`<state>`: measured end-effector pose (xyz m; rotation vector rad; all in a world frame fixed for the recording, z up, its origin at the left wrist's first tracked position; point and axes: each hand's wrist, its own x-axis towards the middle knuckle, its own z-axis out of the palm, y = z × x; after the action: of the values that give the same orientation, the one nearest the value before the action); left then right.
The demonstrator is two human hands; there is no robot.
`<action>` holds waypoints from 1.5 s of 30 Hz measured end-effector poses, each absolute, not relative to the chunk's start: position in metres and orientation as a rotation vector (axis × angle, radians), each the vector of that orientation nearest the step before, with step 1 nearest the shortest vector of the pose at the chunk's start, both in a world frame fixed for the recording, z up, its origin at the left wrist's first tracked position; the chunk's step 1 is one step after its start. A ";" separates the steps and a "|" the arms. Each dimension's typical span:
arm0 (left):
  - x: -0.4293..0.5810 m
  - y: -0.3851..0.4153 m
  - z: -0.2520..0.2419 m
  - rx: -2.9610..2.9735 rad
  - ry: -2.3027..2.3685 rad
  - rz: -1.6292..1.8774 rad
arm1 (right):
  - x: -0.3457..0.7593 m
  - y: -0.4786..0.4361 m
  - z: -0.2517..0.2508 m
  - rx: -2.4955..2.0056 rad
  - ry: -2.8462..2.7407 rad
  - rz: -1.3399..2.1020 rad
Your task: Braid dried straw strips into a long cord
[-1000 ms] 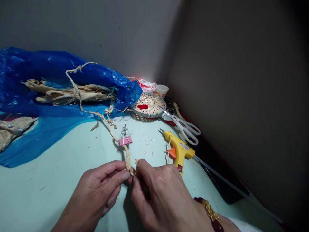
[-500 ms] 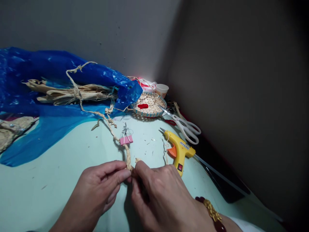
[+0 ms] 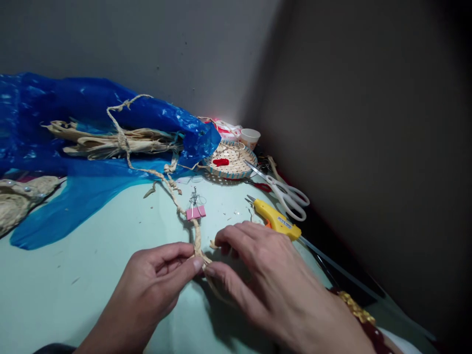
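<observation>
A braided straw cord (image 3: 197, 237) runs down from a pink binder clip (image 3: 195, 212) fixed on the table. My left hand (image 3: 151, 285) pinches the braid's lower end between thumb and fingers. Just right of it, my right hand (image 3: 258, 270) has its thumb and fingers apart, the thumb touching the loose strands at the braid's end. A short strand tip (image 3: 213, 244) lies at the right index finger; whether that finger grips it is unclear. The upper part of the cord (image 3: 158, 173) stretches back over a blue plastic bag (image 3: 81, 196).
Straw strips (image 3: 110, 142) lie on the bag. Behind the clip are a woven basket (image 3: 232, 169) and a paper cup (image 3: 250, 137). White-handled scissors (image 3: 289, 199) and a yellow glue gun (image 3: 275, 219) lie at the right. A woven piece (image 3: 33, 191) sits far left.
My right hand has opened and moved right and up from the braid, now covering the glue gun's handle. Loose strands show between the hands. My left hand keeps its pinch.
</observation>
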<state>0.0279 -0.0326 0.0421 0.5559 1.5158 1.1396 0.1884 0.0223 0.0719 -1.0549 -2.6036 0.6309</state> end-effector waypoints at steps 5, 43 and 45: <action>0.025 -0.032 0.046 0.650 1.460 1.058 | 0.196 0.031 0.083 -0.987 -2.726 0.816; 0.029 -0.047 0.036 0.821 1.582 1.245 | 0.164 0.018 0.042 -0.895 -2.196 1.393; 0.028 -0.049 0.036 0.953 1.650 1.209 | 0.164 0.015 0.044 -0.935 -2.197 1.351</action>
<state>0.0281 -0.0493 0.0359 0.9534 1.6500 1.2093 0.1645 0.0151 0.0439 -0.9346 -2.1967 1.3511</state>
